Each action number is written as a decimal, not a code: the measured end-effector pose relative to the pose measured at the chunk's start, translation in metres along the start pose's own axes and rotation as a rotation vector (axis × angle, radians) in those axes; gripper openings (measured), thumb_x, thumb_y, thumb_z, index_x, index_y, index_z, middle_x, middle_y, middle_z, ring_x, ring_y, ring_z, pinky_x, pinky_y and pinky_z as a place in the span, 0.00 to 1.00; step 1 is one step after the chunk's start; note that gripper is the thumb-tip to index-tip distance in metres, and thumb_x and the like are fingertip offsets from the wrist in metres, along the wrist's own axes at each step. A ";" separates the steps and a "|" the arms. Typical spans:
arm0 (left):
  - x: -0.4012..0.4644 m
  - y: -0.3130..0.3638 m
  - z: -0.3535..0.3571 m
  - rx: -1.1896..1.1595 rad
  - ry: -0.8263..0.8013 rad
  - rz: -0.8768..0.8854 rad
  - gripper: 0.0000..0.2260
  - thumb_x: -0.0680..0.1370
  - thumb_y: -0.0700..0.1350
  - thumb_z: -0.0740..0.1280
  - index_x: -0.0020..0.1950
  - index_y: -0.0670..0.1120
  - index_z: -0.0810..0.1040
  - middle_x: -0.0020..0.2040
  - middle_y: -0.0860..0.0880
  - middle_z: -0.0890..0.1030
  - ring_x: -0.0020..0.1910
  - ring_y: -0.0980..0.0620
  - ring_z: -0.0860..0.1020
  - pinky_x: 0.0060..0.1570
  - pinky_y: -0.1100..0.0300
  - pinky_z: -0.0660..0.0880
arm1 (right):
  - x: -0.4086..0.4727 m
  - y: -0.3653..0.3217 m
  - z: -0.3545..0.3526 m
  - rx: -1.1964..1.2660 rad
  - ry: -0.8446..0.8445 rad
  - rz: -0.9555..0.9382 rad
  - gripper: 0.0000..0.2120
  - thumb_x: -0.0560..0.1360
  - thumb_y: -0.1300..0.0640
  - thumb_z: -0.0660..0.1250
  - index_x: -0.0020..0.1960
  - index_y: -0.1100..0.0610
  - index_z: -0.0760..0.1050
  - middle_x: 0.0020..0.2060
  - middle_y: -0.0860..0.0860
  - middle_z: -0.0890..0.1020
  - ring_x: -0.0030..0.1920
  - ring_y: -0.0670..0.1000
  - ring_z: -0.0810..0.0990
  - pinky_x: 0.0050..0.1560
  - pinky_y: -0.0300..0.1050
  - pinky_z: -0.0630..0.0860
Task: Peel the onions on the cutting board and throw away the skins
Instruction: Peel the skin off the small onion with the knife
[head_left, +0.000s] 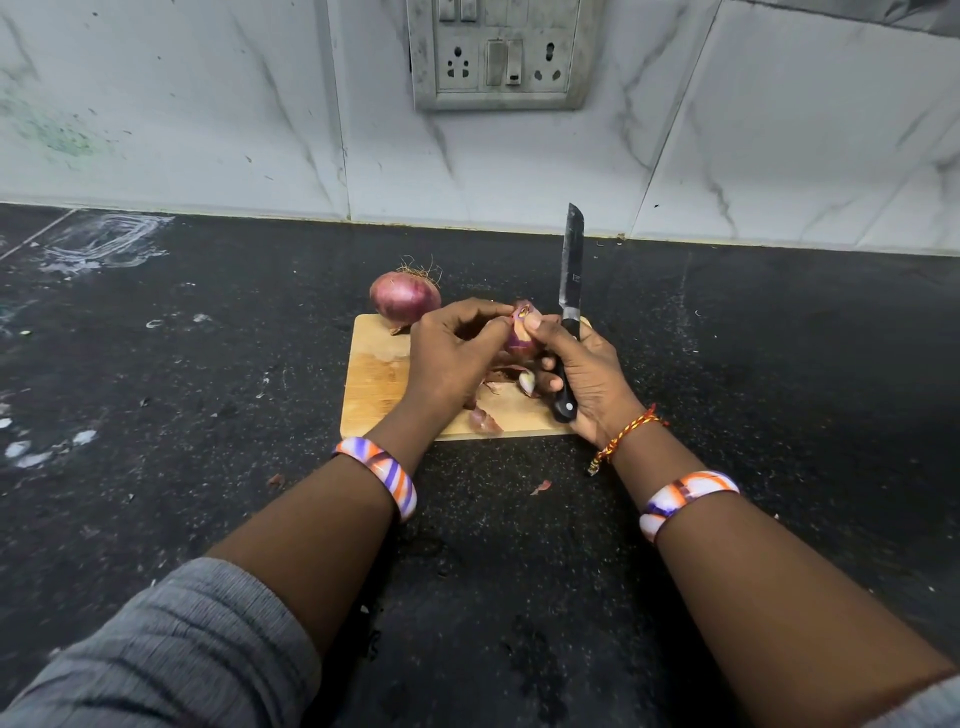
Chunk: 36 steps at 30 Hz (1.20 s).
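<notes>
We hold an onion (521, 332) between both hands, lifted just above the board (375, 374). Our left hand (451, 358) curls round the onion's left side, fingertips pinching at its cut top. Our right hand (582, 376) does two things at once: the thumb presses on the onion's top edge, while the other fingers wrap the black handle of the knife (569, 312), so the grip is closed tight on the handle. The blade stands nearly upright, pointing toward 12 o'clock, just beside the onion on its 3 o'clock side.

A second onion (404, 297), skin and roots still on, sits at the board's 11 o'clock corner, partly over the back edge. Peeled skins (485, 420) lie on the board under our hands, toward its 6 o'clock edge, and another piece (527, 383) lies by our right fingers. A small scrap (541, 487) rests on the dark counter (208, 415) at 5 o'clock from the board, between our forearms.

Each wrist carries a striped bangle (384, 475); the right also has a red thread (626, 436). At 12 o'clock a socket plate (501, 52) is set in the tiled wall (208, 104).
</notes>
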<state>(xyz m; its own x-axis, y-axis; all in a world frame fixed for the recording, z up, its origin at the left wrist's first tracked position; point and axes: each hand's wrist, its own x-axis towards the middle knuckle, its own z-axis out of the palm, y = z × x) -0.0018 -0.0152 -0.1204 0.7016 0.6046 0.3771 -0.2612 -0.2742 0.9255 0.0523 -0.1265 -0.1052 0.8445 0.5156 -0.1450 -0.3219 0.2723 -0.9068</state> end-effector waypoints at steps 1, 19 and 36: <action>0.001 -0.002 -0.001 0.017 0.016 0.007 0.07 0.73 0.36 0.67 0.47 0.46 0.82 0.41 0.49 0.83 0.41 0.56 0.80 0.42 0.64 0.78 | 0.000 0.000 0.000 -0.013 -0.001 -0.001 0.04 0.73 0.63 0.68 0.42 0.59 0.73 0.29 0.54 0.68 0.17 0.43 0.63 0.17 0.32 0.64; 0.001 -0.002 -0.004 -0.024 -0.028 0.007 0.05 0.72 0.35 0.68 0.47 0.36 0.82 0.42 0.45 0.83 0.36 0.62 0.80 0.39 0.69 0.76 | -0.004 -0.002 0.004 -0.023 -0.008 -0.010 0.05 0.74 0.62 0.67 0.40 0.60 0.75 0.27 0.54 0.66 0.17 0.43 0.62 0.16 0.32 0.62; -0.002 -0.001 -0.004 0.026 -0.021 0.082 0.07 0.71 0.36 0.70 0.47 0.43 0.82 0.41 0.48 0.83 0.38 0.62 0.80 0.42 0.67 0.77 | -0.001 0.001 0.001 -0.025 0.000 -0.017 0.05 0.73 0.63 0.68 0.40 0.60 0.74 0.23 0.51 0.68 0.17 0.43 0.63 0.17 0.32 0.64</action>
<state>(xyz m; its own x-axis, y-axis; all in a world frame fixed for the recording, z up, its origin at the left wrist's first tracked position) -0.0056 -0.0126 -0.1222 0.6923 0.5637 0.4505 -0.3010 -0.3419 0.8902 0.0509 -0.1253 -0.1057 0.8497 0.5112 -0.1292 -0.2964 0.2604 -0.9189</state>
